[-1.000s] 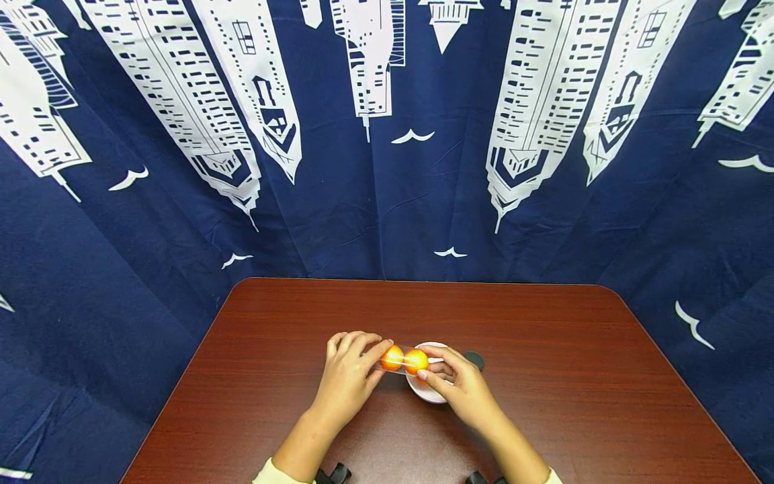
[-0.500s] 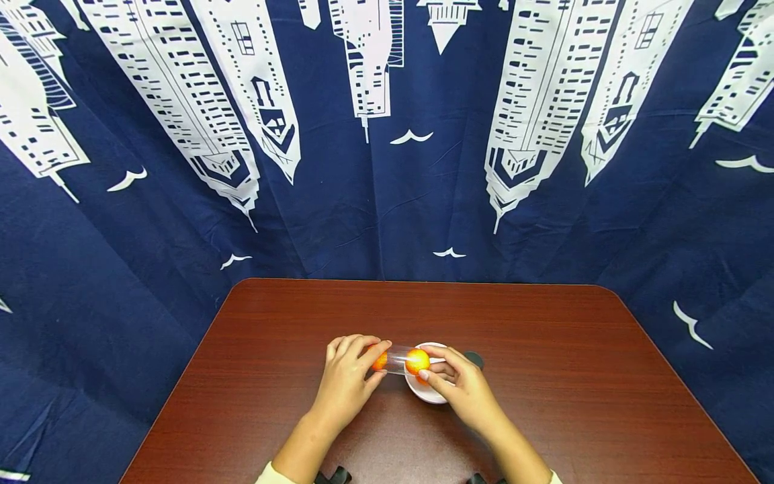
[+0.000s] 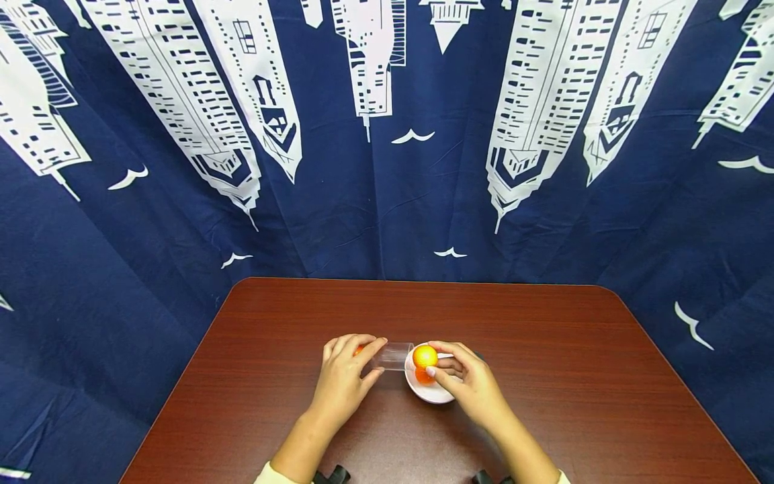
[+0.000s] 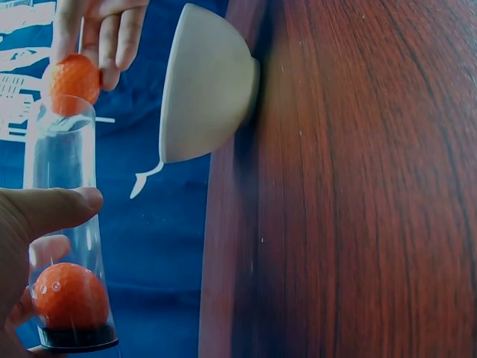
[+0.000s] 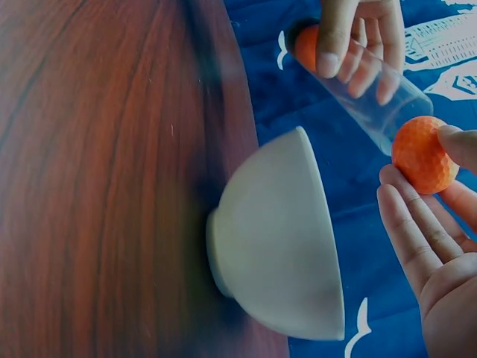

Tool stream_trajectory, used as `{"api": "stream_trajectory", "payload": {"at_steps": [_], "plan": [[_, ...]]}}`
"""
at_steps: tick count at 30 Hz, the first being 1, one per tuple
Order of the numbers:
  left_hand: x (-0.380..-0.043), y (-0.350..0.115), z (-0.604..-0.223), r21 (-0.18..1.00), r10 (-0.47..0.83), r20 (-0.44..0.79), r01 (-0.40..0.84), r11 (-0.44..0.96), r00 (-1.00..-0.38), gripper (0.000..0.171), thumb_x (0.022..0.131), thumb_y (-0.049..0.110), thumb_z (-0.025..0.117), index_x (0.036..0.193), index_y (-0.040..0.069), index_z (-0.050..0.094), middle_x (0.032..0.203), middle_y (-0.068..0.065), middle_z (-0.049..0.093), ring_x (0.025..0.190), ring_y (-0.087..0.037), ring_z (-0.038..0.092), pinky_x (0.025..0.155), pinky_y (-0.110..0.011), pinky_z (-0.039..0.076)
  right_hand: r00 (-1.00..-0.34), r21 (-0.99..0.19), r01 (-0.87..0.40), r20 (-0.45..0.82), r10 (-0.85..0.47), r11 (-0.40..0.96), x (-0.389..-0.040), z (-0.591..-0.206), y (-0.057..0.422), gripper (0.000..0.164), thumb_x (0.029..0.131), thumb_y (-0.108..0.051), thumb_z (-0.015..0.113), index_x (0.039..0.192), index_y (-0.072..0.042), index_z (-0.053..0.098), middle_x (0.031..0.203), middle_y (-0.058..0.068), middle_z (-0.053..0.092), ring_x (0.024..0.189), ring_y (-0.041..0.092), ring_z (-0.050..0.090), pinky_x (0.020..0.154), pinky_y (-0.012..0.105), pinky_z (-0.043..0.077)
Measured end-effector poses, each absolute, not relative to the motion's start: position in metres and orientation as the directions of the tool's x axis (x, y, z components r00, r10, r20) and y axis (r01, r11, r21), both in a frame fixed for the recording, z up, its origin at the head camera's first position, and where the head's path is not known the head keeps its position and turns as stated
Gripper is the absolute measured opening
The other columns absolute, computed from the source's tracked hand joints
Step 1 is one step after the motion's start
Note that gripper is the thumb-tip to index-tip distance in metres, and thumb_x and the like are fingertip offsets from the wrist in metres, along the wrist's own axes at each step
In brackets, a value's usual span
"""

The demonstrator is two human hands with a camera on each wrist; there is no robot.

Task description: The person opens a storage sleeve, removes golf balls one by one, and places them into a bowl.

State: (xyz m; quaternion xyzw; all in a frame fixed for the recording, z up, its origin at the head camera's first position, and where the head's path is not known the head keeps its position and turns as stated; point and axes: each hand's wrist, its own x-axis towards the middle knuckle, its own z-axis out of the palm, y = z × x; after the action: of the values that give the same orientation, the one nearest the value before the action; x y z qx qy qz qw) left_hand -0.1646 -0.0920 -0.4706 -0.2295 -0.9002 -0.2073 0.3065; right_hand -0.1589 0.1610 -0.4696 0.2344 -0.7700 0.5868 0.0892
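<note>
My left hand (image 3: 343, 376) grips a clear plastic tube (image 3: 394, 356) lying nearly level, its open mouth towards the right. At the tube's black-capped end sits one orange golf ball (image 4: 71, 297), mostly covered by the left fingers in the head view. My right hand (image 3: 465, 380) pinches a second orange golf ball (image 5: 425, 155) between thumb and fingers, just outside the mouth. Below them a white bowl (image 5: 279, 239) stands on the table, and more orange (image 3: 424, 376) shows in it under the pinched ball.
A dark round piece (image 3: 480, 355) lies behind the right hand, mostly hidden by it. The brown wooden table (image 3: 290, 309) ends in front of a blue curtain (image 3: 338, 222) printed with white buildings and birds.
One ball has slid left along the tube to its capped end. The other has come away from the tube's mouth in my right fingers, moving slightly right; the tube has shifted slightly left.
</note>
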Motion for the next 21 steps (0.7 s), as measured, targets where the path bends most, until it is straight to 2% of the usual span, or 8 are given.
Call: {"api": "stream_trajectory", "payload": {"at_steps": [9,14,17,21], "plan": [[-0.164,-0.094,-0.468,0.288,0.254,0.640,0.532,0.796,-0.725,0.057,0.073,0.020,0.091,0.126,0.025,0.070,0.119,0.005,0.067,0.112,-0.019,0.060,0.100,-0.048,0.043,-0.861,-0.781,-0.508,0.469,-0.195,0.363,-0.162,-0.469,0.170,0.041,0.085,-0.001,0.078,0.124,-0.005,0.066,0.113,0.009,0.065,0.094,0.018,0.073,0.082,0.026,0.060],[-0.164,-0.095,-0.469,0.309,0.243,0.644,0.536,0.786,-0.726,0.058,0.072,0.019,0.092,0.125,0.025,0.070,0.118,0.005,0.067,0.111,-0.019,0.061,0.098,-0.048,0.044,-0.873,-0.751,-0.483,0.452,-0.182,0.450,-0.162,-0.466,0.173,0.042,0.083,-0.001,0.081,0.122,-0.005,0.068,0.109,0.005,0.066,0.091,0.020,0.074,0.079,0.034,0.062],[-0.165,-0.095,-0.469,0.314,0.240,0.641,0.534,0.785,-0.729,0.058,0.073,0.020,0.091,0.126,0.025,0.070,0.117,0.006,0.067,0.110,-0.019,0.061,0.098,-0.047,0.044,-0.877,-0.687,-0.465,0.442,-0.186,0.559,-0.162,-0.465,0.174,0.043,0.080,0.000,0.083,0.121,-0.004,0.068,0.108,0.003,0.066,0.089,0.017,0.073,0.080,0.037,0.062],[-0.166,-0.096,-0.469,0.317,0.238,0.644,0.536,0.783,-0.727,0.056,0.074,0.022,0.091,0.126,0.024,0.070,0.117,0.006,0.067,0.110,-0.018,0.061,0.098,-0.048,0.045,-0.870,-0.537,-0.445,0.449,-0.203,0.717,-0.162,-0.463,0.173,0.044,0.077,-0.007,0.086,0.118,-0.006,0.070,0.107,0.002,0.067,0.088,0.015,0.070,0.077,0.033,0.060]]}}
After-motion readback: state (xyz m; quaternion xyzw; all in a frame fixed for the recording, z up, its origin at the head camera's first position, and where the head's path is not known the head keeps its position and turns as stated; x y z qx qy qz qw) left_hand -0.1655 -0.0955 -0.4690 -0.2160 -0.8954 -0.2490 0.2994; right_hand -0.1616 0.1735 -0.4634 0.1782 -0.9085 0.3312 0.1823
